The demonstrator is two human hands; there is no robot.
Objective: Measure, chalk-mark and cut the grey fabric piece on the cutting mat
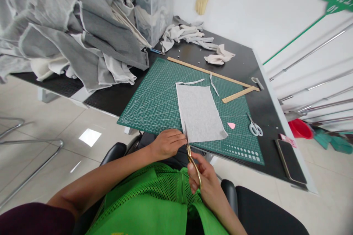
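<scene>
A light grey piece of fabric (200,112) lies flat on the green cutting mat (149,95), its lower left corner at the mat's front edge. My right hand (205,176) grips gold-handled scissors (190,152), with fingers through the loops. Their blades point away from me along the fabric's left edge. My left hand (169,143) is closed at that lower left corner, beside the blades, pinching the fabric's edge; its fingertips are partly hidden. Two thin cut strips (193,82) lie by the fabric's top and right sides.
Wooden rulers (209,71) lie along the mat's far and right side. White-handled scissors (255,126) and pink tailor's chalk (231,125) rest at right, near a phone (291,161). Grey cloth (110,33) is heaped at left beside a clear plastic bin (151,11). Scraps (182,35) lie behind.
</scene>
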